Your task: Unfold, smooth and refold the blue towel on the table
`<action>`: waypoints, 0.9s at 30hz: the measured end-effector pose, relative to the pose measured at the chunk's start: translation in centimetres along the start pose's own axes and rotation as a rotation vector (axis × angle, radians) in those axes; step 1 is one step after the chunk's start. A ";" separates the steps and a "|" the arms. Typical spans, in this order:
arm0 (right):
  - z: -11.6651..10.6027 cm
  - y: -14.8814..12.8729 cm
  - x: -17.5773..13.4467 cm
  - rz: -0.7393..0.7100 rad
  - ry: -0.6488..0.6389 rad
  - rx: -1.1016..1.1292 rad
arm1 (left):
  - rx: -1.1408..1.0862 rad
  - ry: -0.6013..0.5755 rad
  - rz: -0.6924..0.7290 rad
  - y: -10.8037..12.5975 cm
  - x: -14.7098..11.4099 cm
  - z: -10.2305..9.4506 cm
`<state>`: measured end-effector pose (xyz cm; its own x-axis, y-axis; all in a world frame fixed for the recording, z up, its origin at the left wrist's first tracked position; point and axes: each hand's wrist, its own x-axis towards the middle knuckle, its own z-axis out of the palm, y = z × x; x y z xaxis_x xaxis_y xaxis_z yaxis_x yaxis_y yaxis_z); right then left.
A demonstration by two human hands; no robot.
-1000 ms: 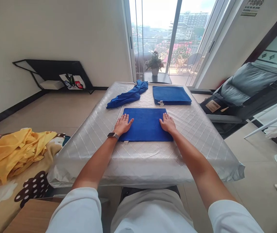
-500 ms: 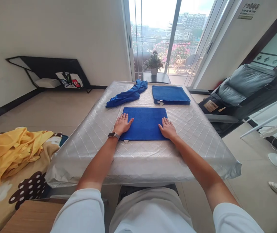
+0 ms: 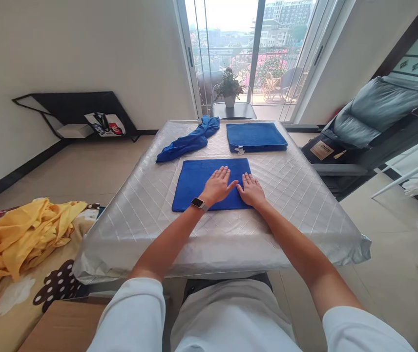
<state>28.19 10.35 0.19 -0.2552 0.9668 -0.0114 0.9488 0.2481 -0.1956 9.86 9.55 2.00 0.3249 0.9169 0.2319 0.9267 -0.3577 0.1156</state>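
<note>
Your grip is released on both sides: the left hand [image 3: 218, 186] and the right hand [image 3: 252, 189] lie palm down, fingers straight, on the folded blue cloth [image 3: 190, 183]. The left is over its middle and right half, the right at its 3 o'clock edge; the thumbs nearly meet (whether they touch, you cannot tell from here).

The cloth lies flat near the middle of the silver-covered surface [image 3: 132, 215]. Quilted cover stretches away from it toward 9 and 3 o'clock, and a band of it separates the cloth from your near edge at 6 o'clock.

Beyond it, a stack of blue cloths [image 3: 256, 136] sits at 1 o'clock and a crumpled blue cloth [image 3: 189, 143] at 11 — both near, neither touching it. Past the far edge at 12 stands a potted plant [image 3: 229, 88]. Off the surface, a yellow cloth [image 3: 29, 237] is heaped at 8 o'clock, and a grey armchair [image 3: 368, 117] stands at 2.
</note>
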 end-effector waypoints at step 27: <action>-0.7 -0.5 -0.8 -0.027 0.111 -0.079 | 0.055 -0.174 -0.405 -8.7 -9.6 -0.7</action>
<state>28.04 9.53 1.00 -0.2630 0.9594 0.1019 0.9546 0.2741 -0.1167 -1.48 3.74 -0.53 -0.0442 0.9989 0.0123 0.9929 0.0425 0.1109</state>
